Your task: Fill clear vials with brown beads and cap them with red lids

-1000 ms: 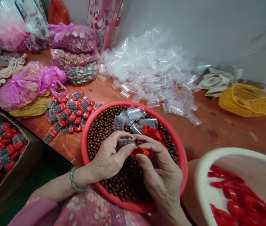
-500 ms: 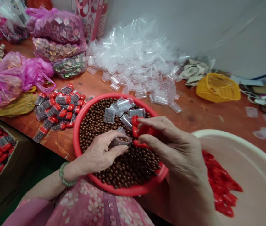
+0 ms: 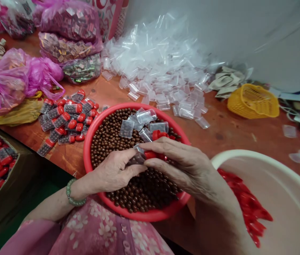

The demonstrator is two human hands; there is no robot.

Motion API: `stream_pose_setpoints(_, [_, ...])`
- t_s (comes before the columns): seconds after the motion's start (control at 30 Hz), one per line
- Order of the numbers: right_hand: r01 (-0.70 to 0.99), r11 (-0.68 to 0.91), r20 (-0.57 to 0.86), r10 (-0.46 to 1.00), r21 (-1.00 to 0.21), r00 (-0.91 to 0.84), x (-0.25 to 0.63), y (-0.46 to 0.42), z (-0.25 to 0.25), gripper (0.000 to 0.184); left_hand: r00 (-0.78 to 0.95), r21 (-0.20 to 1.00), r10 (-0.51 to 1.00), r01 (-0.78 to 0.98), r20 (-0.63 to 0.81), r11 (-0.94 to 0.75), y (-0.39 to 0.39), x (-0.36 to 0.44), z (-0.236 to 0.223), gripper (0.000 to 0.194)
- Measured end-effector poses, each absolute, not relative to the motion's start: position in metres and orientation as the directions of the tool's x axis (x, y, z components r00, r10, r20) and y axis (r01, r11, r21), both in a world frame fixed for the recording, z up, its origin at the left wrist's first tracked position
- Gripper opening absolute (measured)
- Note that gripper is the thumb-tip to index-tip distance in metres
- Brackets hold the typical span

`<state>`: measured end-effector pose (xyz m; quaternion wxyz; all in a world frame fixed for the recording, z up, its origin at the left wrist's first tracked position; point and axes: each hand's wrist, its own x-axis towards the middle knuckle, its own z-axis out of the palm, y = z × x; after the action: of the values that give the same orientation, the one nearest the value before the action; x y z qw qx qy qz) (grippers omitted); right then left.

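Note:
Over a red basin [image 3: 87, 141] of small brown balls [image 3: 107, 141], my left hand [image 3: 115, 168] grips a clear plastic container [image 3: 136, 159] with brown balls inside. My right hand [image 3: 184, 163] closes on a red cap [image 3: 152, 154] at the container's mouth; how far it is pushed on is hidden by the fingers. More red caps [image 3: 159, 134] lie or are held just behind the right fingers, and I cannot tell which. Several empty clear containers [image 3: 146, 116] rest on the balls at the basin's back.
Filled red-capped containers [image 3: 70, 115] lie left of the basin, and a cardboard box [image 3: 11, 184] holds more. Behind is a heap of clear containers [image 3: 163, 63]. A white tub [image 3: 280, 166] with red caps stands at right, a yellow basket [image 3: 253, 102] beyond it. Pink bags [image 3: 67, 21] are stacked back left.
My right hand has moved left and brought a red cap against the mouth of the container in my left hand. The whole view has shifted slightly.

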<state>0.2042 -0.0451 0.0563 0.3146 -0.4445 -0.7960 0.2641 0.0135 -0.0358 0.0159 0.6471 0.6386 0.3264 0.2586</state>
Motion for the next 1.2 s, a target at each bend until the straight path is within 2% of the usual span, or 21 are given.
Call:
stream_pose_setpoints(0.13, [0.545,0.529,0.291,0.837,-0.651,-0.464,0.202,-0.047,0.052,0.031,0.694,0.996,0.717,0.094,-0.069,0.005,-0.035,0.014,0.016,0.022])
stream_pose_setpoints(0.33, [0.675,0.546,0.3,0.838,-0.497,-0.456,0.195,-0.055,0.032,0.061,0.68,0.993,0.731,0.112,-0.054,-0.031,-0.032,0.013,0.015,0.013])
stream_pose_setpoints(0.47, [0.683,0.6,0.32,0.8,-0.417,-0.507,0.191,-0.057,0.021,0.066,0.696,0.992,0.717,0.11,-0.032,-0.062,-0.032,0.014,0.012,0.014])
stream_pose_setpoints(0.6, [0.66,0.621,0.324,0.784,-0.422,-0.53,0.188,-0.058,0.019,0.06,0.69,0.986,0.721,0.155,-0.064,-0.061,-0.036,0.015,0.012,0.021])
stream_pose_setpoints(0.67, [0.639,0.634,0.31,0.772,-0.436,-0.554,0.188,-0.058,0.021,0.06,0.678,0.993,0.734,0.104,-0.035,-0.049,-0.038,0.016,0.013,0.027])
stream_pose_setpoints(0.77, [0.603,0.589,0.258,0.796,-0.538,-0.547,0.186,-0.06,0.026,0.064,0.638,1.0,0.77,0.022,-0.006,-0.01,-0.037,0.015,0.016,0.029])
stream_pose_setpoints(0.83, [0.554,0.46,0.203,0.863,-0.694,-0.463,0.184,-0.061,0.027,0.061,0.634,0.999,0.772,0.014,-0.045,0.047,-0.035,0.014,0.017,0.023])
stream_pose_setpoints(0.9, [0.47,0.311,0.166,0.932,-0.826,-0.323,0.181,-0.062,0.026,0.05,0.651,0.991,0.754,-0.024,-0.083,0.13,-0.031,0.014,0.018,0.021])
stream_pose_setpoints(0.97, [0.423,0.257,0.188,0.962,-0.869,-0.199,0.177,-0.063,0.025,0.037,0.672,0.97,0.733,-0.097,-0.101,0.222,-0.028,0.013,0.018,0.023])
stream_pose_setpoints(1.03, [0.455,0.307,0.271,0.952,-0.836,-0.145,0.176,-0.063,0.024,0.026,0.711,0.934,0.692,-0.155,-0.121,0.322,-0.027,0.012,0.016,0.029])
stream_pose_setpoints(1.1, [0.525,0.394,0.356,0.918,-0.754,-0.176,0.177,-0.063,0.025,0.026,0.777,0.865,0.613,-0.206,-0.139,0.457,-0.027,0.01,0.012,0.038])
stream_pose_setpoints(1.17, [0.602,0.488,0.408,0.87,-0.631,-0.278,0.178,-0.062,0.028,0.035,0.827,0.755,0.54,-0.252,-0.157,0.605,-0.028,0.008,0.008,0.043])
stream_pose_setpoints(1.2, [0.642,0.529,0.412,0.845,-0.555,-0.34,0.179,-0.062,0.029,0.046,0.834,0.7,0.525,-0.273,-0.17,0.66,-0.029,0.008,0.006,0.044])
